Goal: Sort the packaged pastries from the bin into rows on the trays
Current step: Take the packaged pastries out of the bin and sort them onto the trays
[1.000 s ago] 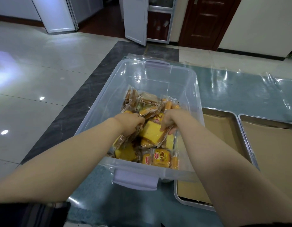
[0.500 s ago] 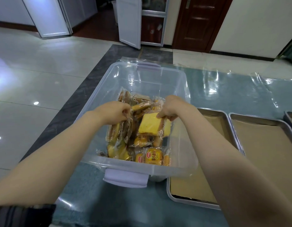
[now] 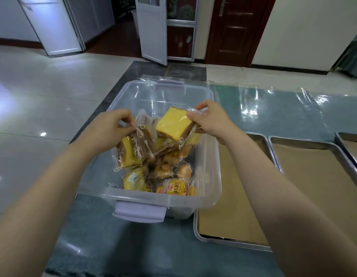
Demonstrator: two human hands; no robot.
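Teal mat on floor; bin; trays.

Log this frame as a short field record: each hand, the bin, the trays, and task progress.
left hand: left hand pinches a bunch of wrapped pastries by the wrappers, raised over the bin
right hand: right hand grips a wrapped yellow cake slice
bin: clear plastic bin, more packets inside
trays: metal trays lined with brown paper, no pastries visible on them
progress: no rows started

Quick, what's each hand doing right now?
Left hand: pinching clear-wrapped brown and yellow pastry packets.
Right hand: gripping the clear-wrapped yellow sponge cake slice.
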